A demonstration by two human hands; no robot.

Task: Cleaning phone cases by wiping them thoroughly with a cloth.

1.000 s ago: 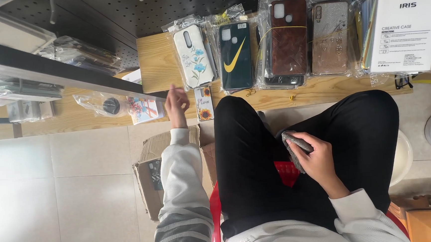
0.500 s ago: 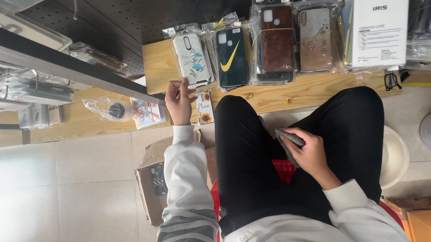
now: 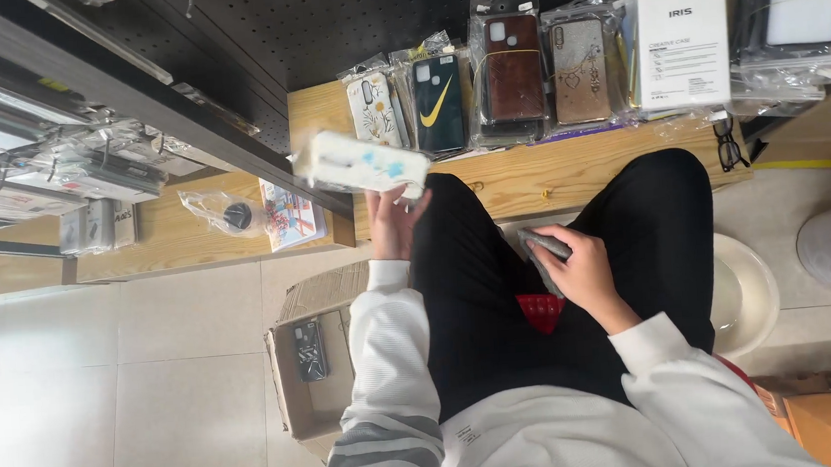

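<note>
Person is sitting, black trousers and a white sweatshirt with grey-striped sleeve filling the near part of the view. Right hand (image 3: pixel 576 272) is resting on the right thigh, fingers curled shut around a flat grey phone-shaped object (image 3: pixel 543 245), one end sticking out toward the knee. Red patch of seat (image 3: pixel 541 310) is showing between the legs.

Left of the left leg, an open brown cardboard box (image 3: pixel 323 364) is sitting on the pale tiled floor (image 3: pixel 107 377), with a small dark packaged case (image 3: pixel 309 350) lying inside.

Left hand (image 3: pixel 394 220) is reaching out past the left knee, fingers closed on the lower edge of a white, clear-wrapped phone case packet with blue spots (image 3: pixel 361 165). Packet is being held in the air, tilted, above the front edge of the light wooden surface (image 3: pixel 575 166); it is blurred, so detail cannot be told.

Farther out, along the back of that wood, packaged cases are leaning in a row against the black pegboard: a white floral case (image 3: pixel 373 109), a dark green case with a yellow mark (image 3: pixel 437 102), a brown leather-look case (image 3: pixel 514 78), a beige patterned case (image 3: pixel 579 70), then a white rectangular box (image 3: pixel 682 39). Black-framed glasses (image 3: pixel 727 142) are lying at the right end. Far left, a lower wooden shelf is holding more clear-bagged items (image 3: pixel 232 214).
</note>
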